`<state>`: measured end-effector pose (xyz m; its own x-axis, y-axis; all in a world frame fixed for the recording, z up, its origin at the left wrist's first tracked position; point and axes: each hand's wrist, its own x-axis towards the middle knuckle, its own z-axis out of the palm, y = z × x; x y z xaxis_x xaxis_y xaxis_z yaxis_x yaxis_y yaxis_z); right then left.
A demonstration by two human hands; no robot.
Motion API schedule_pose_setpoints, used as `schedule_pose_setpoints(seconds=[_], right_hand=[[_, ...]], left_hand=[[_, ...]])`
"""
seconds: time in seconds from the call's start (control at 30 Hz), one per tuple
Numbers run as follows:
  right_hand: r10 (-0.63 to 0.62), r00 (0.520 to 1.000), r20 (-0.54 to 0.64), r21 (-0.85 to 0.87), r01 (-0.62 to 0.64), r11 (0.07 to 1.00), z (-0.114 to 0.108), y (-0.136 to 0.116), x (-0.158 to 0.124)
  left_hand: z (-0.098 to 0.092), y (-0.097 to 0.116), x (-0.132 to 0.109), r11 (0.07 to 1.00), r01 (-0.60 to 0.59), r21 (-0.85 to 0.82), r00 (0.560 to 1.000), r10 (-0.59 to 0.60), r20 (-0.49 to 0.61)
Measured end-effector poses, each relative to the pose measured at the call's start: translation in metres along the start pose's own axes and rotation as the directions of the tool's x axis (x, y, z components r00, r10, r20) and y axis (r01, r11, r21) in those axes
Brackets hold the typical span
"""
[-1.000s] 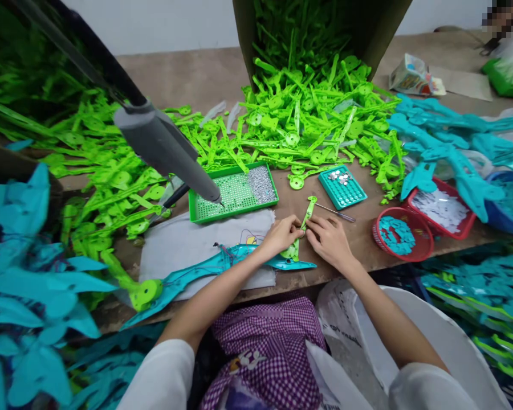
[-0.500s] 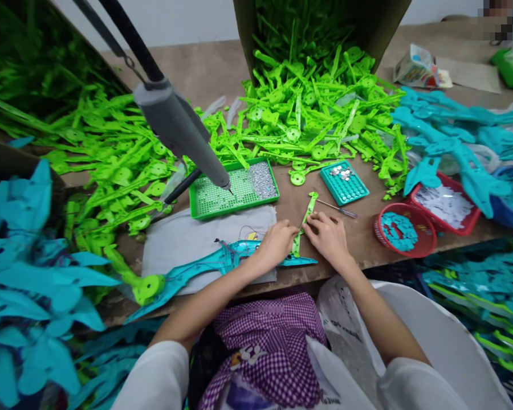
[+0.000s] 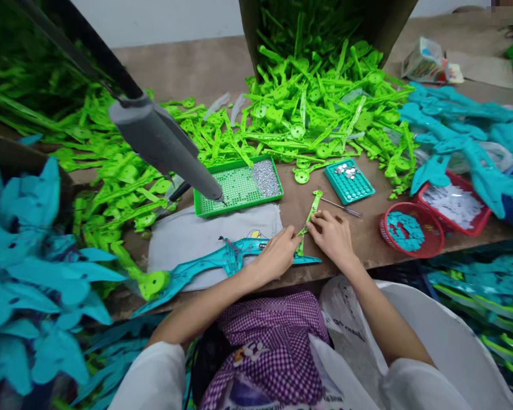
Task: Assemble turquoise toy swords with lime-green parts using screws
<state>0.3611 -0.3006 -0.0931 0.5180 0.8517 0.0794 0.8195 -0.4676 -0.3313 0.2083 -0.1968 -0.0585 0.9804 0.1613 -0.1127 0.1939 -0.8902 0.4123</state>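
Lime-green, slim plastic strip (image 3: pixel 314 205), at two o'clock from the turquoise, long, curved plastic shell (image 3: pixel 209 260). Left hand (image 3: pixel 277 254) and right hand (image 3: pixel 331 236), fingers bunched along its middle, exact pinch impossible to tell. Best steadied flat, pressing evenly.

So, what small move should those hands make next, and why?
Perhaps the right hand should gently press the green part while the left hand steadies it. Both hands meet around its middle, its lower end seems to lie over or against the blue piece, and the screwdriver lies loose on the table.
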Motion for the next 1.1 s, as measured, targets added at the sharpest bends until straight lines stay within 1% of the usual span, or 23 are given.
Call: schedule_pose_setpoints(seconds=[0.13,0.2,0.27,0.33,0.4,0.47,0.57,0.67,0.87,1.0,1.1], right_hand=[[-0.001,1.0,0.006,0.0,0.001,1.0,-0.002,0.0,-0.001],[-0.007,1.0,0.007,0.009,0.007,1.0,-0.003,0.0,-0.002],[-0.015,1.0,0.007,0.013,0.015,1.0,-0.003,0.0,-0.003],[-0.026,1.0,0.005,0.012,0.026,1.0,-0.002,0.001,-0.004],[-0.036,0.999,0.001,0.008,0.036,0.999,-0.001,0.001,-0.005],[-0.048,0.999,0.0,-0.002,0.048,0.999,0.0,0.001,-0.007],[-0.085,0.996,0.014,-0.017,0.086,0.996,0.002,0.004,-0.009],[-0.126,0.991,0.038,-0.027,0.127,0.992,0.001,0.007,-0.01],[-0.131,0.991,0.038,-0.042,0.133,0.99,0.001,0.007,-0.011],[-0.114,0.993,0.032,-0.047,0.116,0.992,0.003,0.005,-0.012],[-0.096,0.995,0.035,-0.05,0.098,0.994,0.003,0.004,-0.012]], left_hand=[[-0.006,-0.012,0.006,0.994,-0.001,-0.108,0.999,0.005,0.04],[-0.007,-0.017,0.006,0.988,0.02,-0.15,0.999,-0.014,0.043],[-0.005,-0.02,0.002,0.983,0.051,-0.174,0.999,-0.051,-0.001],[0.0,-0.02,-0.004,0.982,0.063,-0.179,0.995,-0.077,-0.068],[0.004,-0.02,-0.01,0.984,0.054,-0.168,0.991,-0.073,-0.113],[0.006,-0.02,-0.014,0.988,0.055,-0.146,0.99,-0.073,-0.117],[0.005,-0.02,-0.015,0.99,0.072,-0.119,0.993,-0.082,-0.079],[0.001,-0.021,-0.013,0.994,0.065,-0.091,0.997,-0.068,-0.027],[-0.004,-0.019,-0.013,0.998,0.067,-0.004,0.996,-0.066,0.059],[-0.003,-0.019,-0.02,0.998,0.049,0.044,0.998,-0.051,0.048],[-0.002,-0.017,-0.028,0.996,0.067,0.065,0.997,-0.069,0.027]])
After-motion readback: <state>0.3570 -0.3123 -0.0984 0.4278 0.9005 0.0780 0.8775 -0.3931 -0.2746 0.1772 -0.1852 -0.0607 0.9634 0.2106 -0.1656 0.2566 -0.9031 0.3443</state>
